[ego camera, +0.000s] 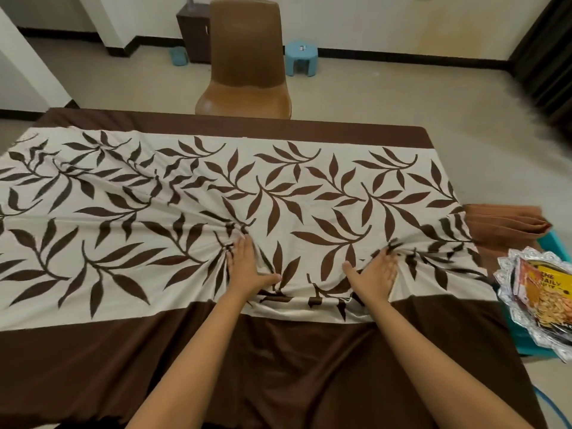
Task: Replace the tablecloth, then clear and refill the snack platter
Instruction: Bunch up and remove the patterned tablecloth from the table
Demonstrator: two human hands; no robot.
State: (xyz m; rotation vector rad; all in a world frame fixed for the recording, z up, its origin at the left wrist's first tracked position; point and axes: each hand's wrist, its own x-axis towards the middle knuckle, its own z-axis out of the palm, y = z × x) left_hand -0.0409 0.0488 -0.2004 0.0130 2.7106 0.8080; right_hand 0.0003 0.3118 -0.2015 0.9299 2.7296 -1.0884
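Head view: the leaf-print cloth (278, 187) covers the table but is bunched under the left hand (247, 269) and right hand (376, 274), fingers straight and together, pressing flat; step 1 looks nearly done, while the platter (506, 275), off right with packets (548, 295), is apparently untouched.

home dining room | cloth-covered table (356, 134) | brown chair (247, 63) | blue stools (301, 57) | tiled floor

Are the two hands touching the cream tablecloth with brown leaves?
Touching. The head view shows the left hand and right hand pressed flat on the cream, brown-leafed tablecloth, bunching it into wrinkles.
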